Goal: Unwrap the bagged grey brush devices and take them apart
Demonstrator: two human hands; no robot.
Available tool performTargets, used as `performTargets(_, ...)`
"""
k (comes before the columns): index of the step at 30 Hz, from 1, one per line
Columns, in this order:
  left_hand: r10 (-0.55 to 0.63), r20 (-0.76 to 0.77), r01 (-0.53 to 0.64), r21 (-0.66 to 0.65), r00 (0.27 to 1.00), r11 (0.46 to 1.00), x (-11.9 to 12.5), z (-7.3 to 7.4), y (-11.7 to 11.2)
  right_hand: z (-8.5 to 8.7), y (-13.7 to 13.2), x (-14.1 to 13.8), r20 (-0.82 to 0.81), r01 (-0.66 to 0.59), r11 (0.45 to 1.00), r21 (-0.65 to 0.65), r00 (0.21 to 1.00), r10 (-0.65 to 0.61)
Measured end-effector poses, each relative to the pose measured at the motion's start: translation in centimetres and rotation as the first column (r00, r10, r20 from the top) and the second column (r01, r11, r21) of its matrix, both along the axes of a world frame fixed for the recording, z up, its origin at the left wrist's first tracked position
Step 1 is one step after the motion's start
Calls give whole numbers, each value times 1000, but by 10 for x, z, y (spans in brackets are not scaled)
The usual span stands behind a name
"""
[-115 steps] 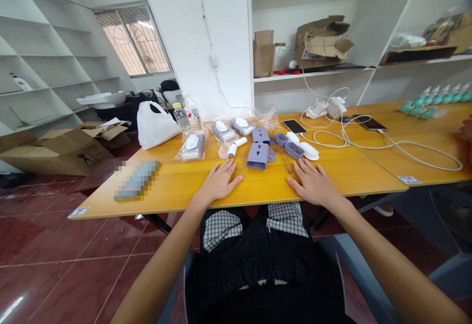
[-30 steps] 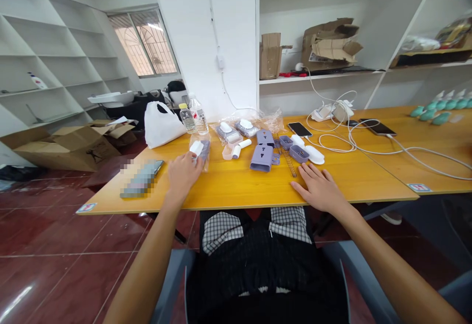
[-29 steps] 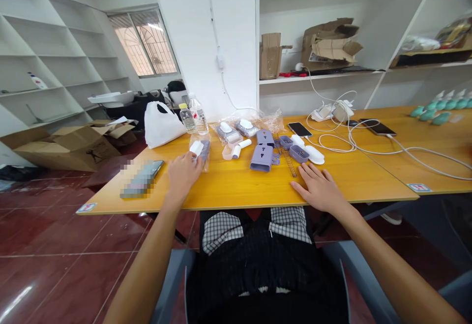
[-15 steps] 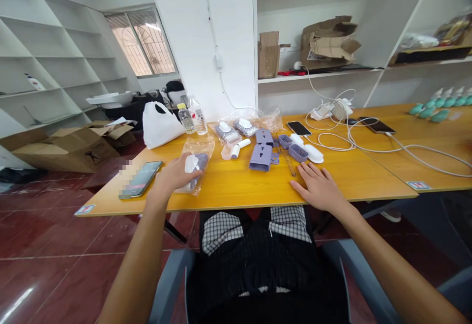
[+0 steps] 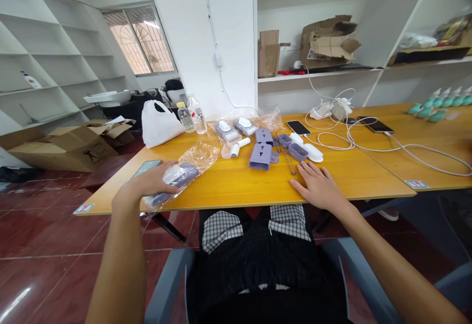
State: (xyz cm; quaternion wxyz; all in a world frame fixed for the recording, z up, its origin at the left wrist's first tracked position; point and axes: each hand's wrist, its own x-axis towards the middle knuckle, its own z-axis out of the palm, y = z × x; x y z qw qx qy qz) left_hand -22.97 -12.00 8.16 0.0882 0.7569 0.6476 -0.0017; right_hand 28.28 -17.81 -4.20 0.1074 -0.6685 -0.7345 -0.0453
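Observation:
My left hand (image 5: pixel 149 182) is closed around a clear plastic bag (image 5: pixel 186 170) with purple and white plastic parts inside, at the table's left. It covers part of a phone (image 5: pixel 146 166) lying there. My right hand (image 5: pixel 317 186) rests flat on the table with fingers spread, holding nothing. Just beyond its fingertips are a white oval shell (image 5: pixel 313 153), a small purple cup (image 5: pixel 298 152) and a thin coil spring (image 5: pixel 288 162). Two purple housings (image 5: pixel 260 156) with slots stand mid-table, beside a white cylindrical part (image 5: pixel 239 147).
Two more bagged purple-and-white sets (image 5: pixel 227 131) lie at the back near a white carrier bag (image 5: pixel 160 125) and two plastic bottles (image 5: pixel 199 117). Charging cables (image 5: pixel 354 139) and phones (image 5: pixel 298 128) spread over the right side. Several green pump bottles (image 5: pixel 438 116) stand far right.
My left hand has moved left and toward me with the bag, which now lies tilted and partly over the phone. My right hand has stayed in place.

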Motion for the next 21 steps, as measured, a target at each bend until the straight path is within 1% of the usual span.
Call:
performTargets(2, -31, 7, 31, -9, 1000, 999, 0, 0, 0, 0, 0, 0, -3, -1, 1000, 1, 1000, 1)
performTargets(4, -71, 22, 72, -14, 997, 997, 0, 5, -4, 1, 0, 0, 3, -2, 1000, -3, 1000, 2)
performTargets(8, -149, 79, 148, 27, 986, 989, 7, 26, -23, 2, 0, 0, 18, 4, 1000, -22, 1000, -3)
performTargets(10, -193, 104, 192, 21, 976, 981, 18, 35, -32, 2, 0, 0, 17, 4, 1000, -29, 1000, -4)
performTargets(12, -256, 112, 261, -28, 960, 965, 39, 39, -38, 2, 0, 1, 14, 6, 999, -32, 1000, -5)
performTargets(13, -303, 125, 310, -42, 945, 950, 52, 39, -38, 1, 0, 1, 13, 6, 999, -32, 1000, -6)
performTargets(15, -415, 173, 431, -64, 893, 900, 84, 31, -36, 0, 0, 1, 12, 5, 1000, -22, 1000, -5)
performTargets(17, -536, 251, 563, -46, 806, 825, 119, 18, -30, -2, 0, 2, 12, 0, 1000, -3, 1000, 0)
performTargets(19, -614, 340, 660, -26, 712, 751, 151, 1, -24, -4, 1, 3, 9, -7, 1000, 21, 1000, 7)
performTargets(21, -636, 391, 690, 3, 666, 724, 177, -15, -18, -7, 1, 5, -11, -29, 998, 55, 1000, 29)
